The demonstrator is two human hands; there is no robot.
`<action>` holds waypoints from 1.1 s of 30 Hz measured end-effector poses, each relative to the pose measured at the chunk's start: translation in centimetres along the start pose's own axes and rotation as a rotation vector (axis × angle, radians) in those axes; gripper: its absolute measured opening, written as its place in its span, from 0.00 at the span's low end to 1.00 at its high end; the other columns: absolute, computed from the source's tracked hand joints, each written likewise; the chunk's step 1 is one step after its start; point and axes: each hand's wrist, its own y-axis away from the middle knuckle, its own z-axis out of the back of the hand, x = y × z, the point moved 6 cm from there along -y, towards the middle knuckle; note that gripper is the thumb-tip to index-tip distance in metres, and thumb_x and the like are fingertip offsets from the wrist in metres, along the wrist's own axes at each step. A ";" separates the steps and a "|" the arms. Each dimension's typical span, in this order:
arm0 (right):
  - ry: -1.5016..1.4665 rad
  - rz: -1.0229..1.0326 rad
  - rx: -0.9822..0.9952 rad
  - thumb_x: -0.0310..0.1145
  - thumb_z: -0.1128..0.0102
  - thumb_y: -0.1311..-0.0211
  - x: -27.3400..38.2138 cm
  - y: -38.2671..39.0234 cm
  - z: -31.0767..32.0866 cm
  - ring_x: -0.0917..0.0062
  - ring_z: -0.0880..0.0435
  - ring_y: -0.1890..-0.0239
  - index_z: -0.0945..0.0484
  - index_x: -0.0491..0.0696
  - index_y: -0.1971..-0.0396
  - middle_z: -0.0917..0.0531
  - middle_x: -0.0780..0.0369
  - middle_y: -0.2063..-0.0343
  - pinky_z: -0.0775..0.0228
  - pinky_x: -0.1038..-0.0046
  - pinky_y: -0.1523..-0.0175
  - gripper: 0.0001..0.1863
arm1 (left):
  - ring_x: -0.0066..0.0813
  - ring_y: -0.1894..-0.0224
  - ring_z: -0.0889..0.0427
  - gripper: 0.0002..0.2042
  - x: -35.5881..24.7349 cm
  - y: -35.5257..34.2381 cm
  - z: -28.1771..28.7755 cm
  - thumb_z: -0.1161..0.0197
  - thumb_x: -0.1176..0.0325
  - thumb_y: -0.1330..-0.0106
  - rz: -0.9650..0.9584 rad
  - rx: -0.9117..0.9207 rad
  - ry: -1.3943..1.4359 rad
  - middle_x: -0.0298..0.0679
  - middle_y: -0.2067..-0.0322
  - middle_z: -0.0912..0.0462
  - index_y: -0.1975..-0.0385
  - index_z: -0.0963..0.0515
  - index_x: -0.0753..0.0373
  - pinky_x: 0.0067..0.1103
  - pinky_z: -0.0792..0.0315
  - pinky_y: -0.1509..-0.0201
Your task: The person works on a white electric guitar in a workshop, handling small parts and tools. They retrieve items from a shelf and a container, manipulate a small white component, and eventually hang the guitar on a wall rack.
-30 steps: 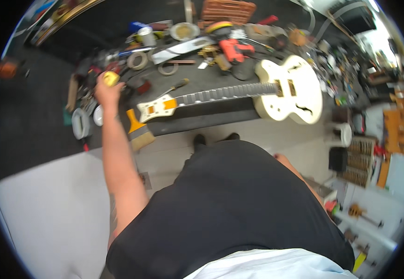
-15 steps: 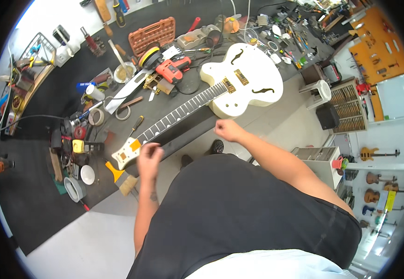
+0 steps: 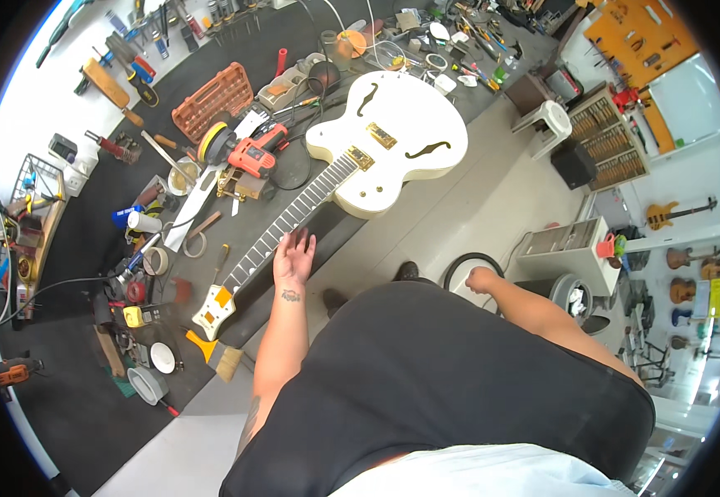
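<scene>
A wire basket of small tools stands at the far left of the dark matte worktop. Further right, an orange plastic case with ribbed slots lies near a red power tool. The left hand rests flat, fingers spread wide, beside the dark fretted neck of the glossy white hollow-body guitar lying across the worktop. The right hand hangs at the person's side, fingers curled in, holding nothing visible.

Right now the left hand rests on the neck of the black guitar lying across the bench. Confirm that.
Not quite: the guitar is white, not black. The head view shows its white body lying across the bench, with the left hand resting open at the neck.
</scene>
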 end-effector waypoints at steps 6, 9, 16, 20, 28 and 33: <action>-0.197 0.279 -0.165 0.45 0.40 0.42 2.0 4.5 2.2 0.52 0.14 0.59 0.14 0.42 0.67 0.12 0.48 0.62 0.23 0.57 0.50 0.20 | 0.48 0.38 0.24 0.14 0.8 -1.3 -0.7 0.37 0.64 0.26 -0.093 0.021 0.117 0.46 0.45 0.19 0.46 0.24 0.63 0.46 0.35 0.24; -0.429 0.185 -0.077 0.42 0.37 0.44 -0.5 4.4 2.8 0.55 0.13 0.56 0.14 0.42 0.62 0.12 0.48 0.60 0.22 0.61 0.50 0.18 | 0.49 0.38 0.24 0.14 1.8 2.0 -3.7 0.35 0.64 0.27 -0.169 0.043 0.037 0.47 0.45 0.17 0.47 0.22 0.64 0.43 0.36 0.23; -0.256 0.155 -0.108 0.38 0.38 0.45 -14.8 0.2 2.1 0.57 0.11 0.63 0.14 0.40 0.70 0.12 0.49 0.67 0.21 0.59 0.54 0.15 | 0.49 0.31 0.28 0.16 4.4 9.2 -15.5 0.35 0.70 0.30 -0.439 0.180 -0.199 0.46 0.36 0.23 0.43 0.24 0.61 0.47 0.39 0.22; -0.211 0.043 -0.056 0.35 0.41 0.46 -24.9 -2.8 1.9 0.60 0.12 0.75 0.15 0.40 0.77 0.14 0.51 0.78 0.19 0.60 0.63 0.13 | 0.50 0.27 0.32 0.19 6.6 11.9 -26.4 0.41 0.80 0.37 -0.631 0.416 -0.307 0.46 0.34 0.25 0.45 0.22 0.60 0.49 0.40 0.21; -0.505 -0.070 -0.119 0.34 0.40 0.43 -28.8 -6.8 5.7 0.70 0.18 0.82 0.18 0.40 0.73 0.16 0.57 0.81 0.25 0.65 0.77 0.11 | 0.37 0.59 0.24 0.05 12.8 12.0 -47.6 0.48 0.80 0.47 -1.087 0.641 -0.435 0.41 0.74 0.28 0.72 0.31 0.62 0.41 0.31 0.34; -0.454 0.153 -0.363 0.37 0.37 0.44 -23.6 -7.3 6.8 0.67 0.13 0.71 0.16 0.43 0.70 0.13 0.55 0.75 0.20 0.65 0.63 0.12 | 0.37 0.66 0.25 0.05 13.9 13.3 -59.1 0.47 0.74 0.51 -1.201 0.874 -0.543 0.41 0.78 0.30 0.73 0.32 0.61 0.39 0.28 0.44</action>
